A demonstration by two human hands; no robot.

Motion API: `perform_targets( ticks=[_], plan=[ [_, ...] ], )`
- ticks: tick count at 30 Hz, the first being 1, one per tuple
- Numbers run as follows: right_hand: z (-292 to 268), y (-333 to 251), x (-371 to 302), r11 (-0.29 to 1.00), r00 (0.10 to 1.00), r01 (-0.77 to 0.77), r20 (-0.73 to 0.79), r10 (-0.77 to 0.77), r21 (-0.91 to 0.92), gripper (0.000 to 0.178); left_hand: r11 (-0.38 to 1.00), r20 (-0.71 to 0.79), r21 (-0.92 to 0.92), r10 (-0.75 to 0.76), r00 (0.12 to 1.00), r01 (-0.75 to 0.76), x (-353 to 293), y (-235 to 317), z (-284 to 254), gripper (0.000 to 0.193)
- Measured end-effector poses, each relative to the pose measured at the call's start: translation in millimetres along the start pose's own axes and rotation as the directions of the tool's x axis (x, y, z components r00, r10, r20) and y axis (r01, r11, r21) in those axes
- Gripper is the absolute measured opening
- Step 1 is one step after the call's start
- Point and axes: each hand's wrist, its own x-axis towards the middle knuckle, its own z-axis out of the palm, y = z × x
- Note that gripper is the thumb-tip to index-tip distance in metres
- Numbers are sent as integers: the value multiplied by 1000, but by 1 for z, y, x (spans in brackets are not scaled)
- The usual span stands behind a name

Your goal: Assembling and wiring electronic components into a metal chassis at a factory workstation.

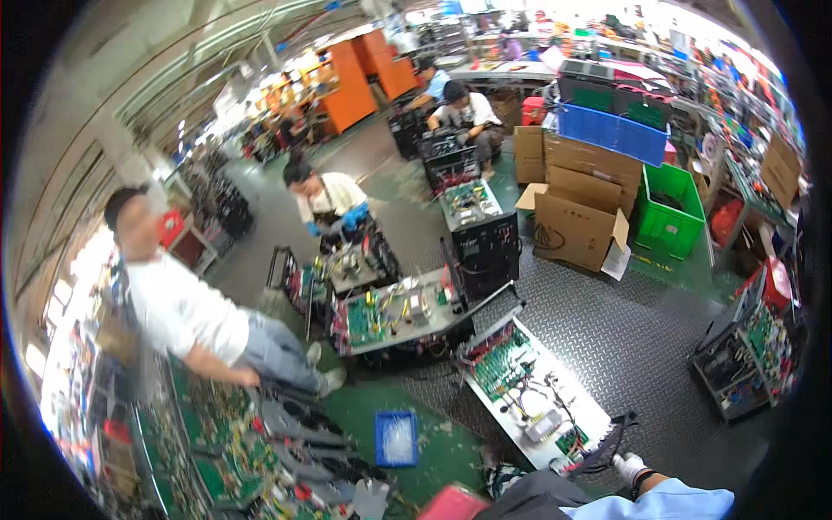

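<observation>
My right hand (630, 468), in a white glove with a black band at the wrist, is at the near end of an opened electronic unit (548, 394). Its fingers look curled round the black handle (614, 446) on that end, though they show small. The unit lies on the floor with its metal tray facing up. On the tray are a green circuit board (503, 364), a silver box-shaped part (544, 426) and loose wires. My left hand is out of view.
More opened units (399, 308) stand ahead. A person in a white shirt (195, 308) stands at left; a blue-gloved person (334, 204) crouches over a unit. Cardboard boxes (576, 227), a green crate (669, 208), a blue tray (396, 438) and another unit (752, 351) are around.
</observation>
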Motion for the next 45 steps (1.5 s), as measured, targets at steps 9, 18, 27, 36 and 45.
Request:
perform_targets(
  ticks=[9,18,27,36,45],
  plan=[
    [48,-78,50,962,961,-272,61,270,24,116,958,-48,163,-230,972,235,117,63,-96,59],
    [60,-77,45,954,966,-208,-106,234,215,115,986,444,54,-163,881,156,207,109,-117,53],
    [29,-127,15,945,927,-178,-276,255,273,69,979,598,139,-203,776,149,285,74,-83,49],
    [86,-155,114,798,1000,15,2,-20,603,39,983,697,-114,-25,717,144,407,-28,9,40],
    [50,-453,90,898,938,322,-229,-260,301,37,983,567,-109,185,802,-149,529,-101,51,36]
  ],
)
